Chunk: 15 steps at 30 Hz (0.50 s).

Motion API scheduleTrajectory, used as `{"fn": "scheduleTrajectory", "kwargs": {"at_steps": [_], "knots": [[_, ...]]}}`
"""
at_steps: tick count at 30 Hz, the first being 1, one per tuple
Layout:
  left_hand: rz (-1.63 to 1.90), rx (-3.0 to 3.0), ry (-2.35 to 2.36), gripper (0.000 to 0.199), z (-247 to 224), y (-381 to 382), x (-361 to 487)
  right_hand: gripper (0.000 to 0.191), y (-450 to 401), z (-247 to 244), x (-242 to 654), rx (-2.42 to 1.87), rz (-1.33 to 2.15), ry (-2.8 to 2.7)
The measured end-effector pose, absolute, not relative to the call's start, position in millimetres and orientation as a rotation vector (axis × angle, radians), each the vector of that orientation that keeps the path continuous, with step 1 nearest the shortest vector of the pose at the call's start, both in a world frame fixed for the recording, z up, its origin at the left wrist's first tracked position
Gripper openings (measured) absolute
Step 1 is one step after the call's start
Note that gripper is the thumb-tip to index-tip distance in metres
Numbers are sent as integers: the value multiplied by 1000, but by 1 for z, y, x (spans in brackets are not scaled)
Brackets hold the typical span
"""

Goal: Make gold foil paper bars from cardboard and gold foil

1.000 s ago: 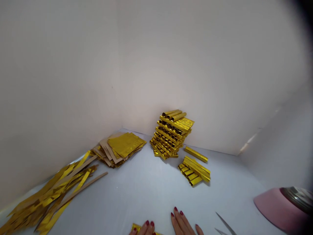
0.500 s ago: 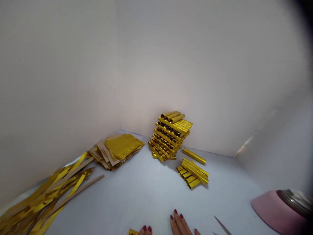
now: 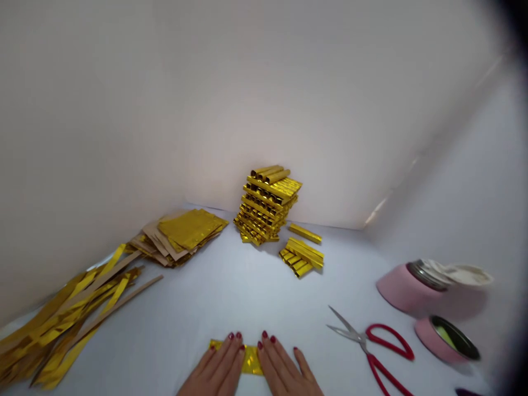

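At the bottom centre, a small gold foil piece [image 3: 252, 360] lies on the white table [image 3: 198, 313]. My left hand [image 3: 218, 367] lies flat on its left part, fingers stretched out. On its right end rests my right hand [image 3: 286, 367], also flat, with the little finger spread apart. The hands cover much of the foil piece. Red-handled scissors [image 3: 363, 341] lie with parted blades to the right of my right hand. Beyond the hands stands a crosswise stack of gold tubes [image 3: 266, 206], with a smaller group of gold tubes [image 3: 301, 258] in front of it.
A single gold tube [image 3: 305, 233] lies beside the stack. Gold and brown squares [image 3: 192, 228] are piled at left, near long gold and brown strips [image 3: 74, 324]. At right are a pink jar [image 3: 406, 289] and a pink open container [image 3: 433, 341]. White walls [image 3: 289, 99] rise behind.
The view has tipped down and shifted right, so both hands, the scissors and the pink containers show more fully. My right hand is now on the gold foil piece, closer to my left hand.
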<state>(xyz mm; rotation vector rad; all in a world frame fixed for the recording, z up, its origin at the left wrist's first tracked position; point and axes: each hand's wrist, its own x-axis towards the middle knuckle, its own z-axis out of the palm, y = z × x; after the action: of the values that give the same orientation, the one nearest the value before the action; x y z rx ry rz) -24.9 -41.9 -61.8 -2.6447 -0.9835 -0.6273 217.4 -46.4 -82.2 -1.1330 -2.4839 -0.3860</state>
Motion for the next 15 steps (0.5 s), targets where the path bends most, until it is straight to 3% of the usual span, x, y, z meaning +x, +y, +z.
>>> {"fn": "scheduleTrajectory", "kwargs": {"at_steps": [5, 10, 15], "knots": [[-439, -2561, -1040, 69, -35, -49, -49, 66, -51, -60, 232, -1011, -614, -2682], [-438, -2527, -1044, 49, -25, -46, -52, 63, -51, -47, 224, -1034, -681, -2705], [-649, -2630, -1169, 27, -23, -31, -26, 59, -56, -34, 216, -1153, -476, -2728]]}}
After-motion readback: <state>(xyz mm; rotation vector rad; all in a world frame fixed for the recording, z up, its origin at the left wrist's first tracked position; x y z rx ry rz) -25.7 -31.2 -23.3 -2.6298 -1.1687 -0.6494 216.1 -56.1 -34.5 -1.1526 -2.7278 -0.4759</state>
